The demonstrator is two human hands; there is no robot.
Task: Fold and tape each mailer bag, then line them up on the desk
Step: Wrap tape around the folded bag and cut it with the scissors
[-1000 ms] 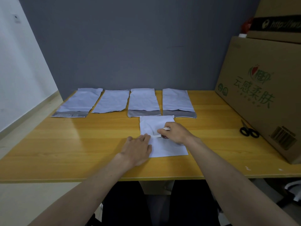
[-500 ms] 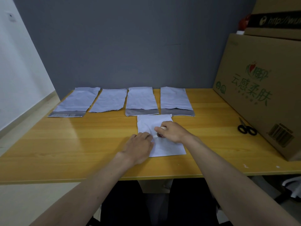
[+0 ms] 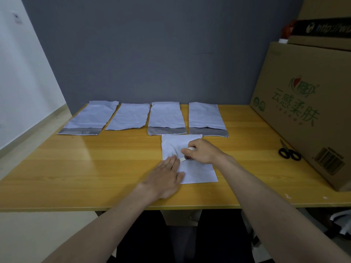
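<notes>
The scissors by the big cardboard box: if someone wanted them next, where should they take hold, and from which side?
Probably by the two black loop handles, reaching in from the near, open side of the desk. The scissors lie flat with their loops toward the person and the blades pointing away along the cardboard box, which blocks any approach from the right.

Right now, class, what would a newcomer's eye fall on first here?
Two hands at the desk's front: the left hand flat on a white bag, the right hand holding a tape roll on it. Behind, four bags lie in a row.
</notes>
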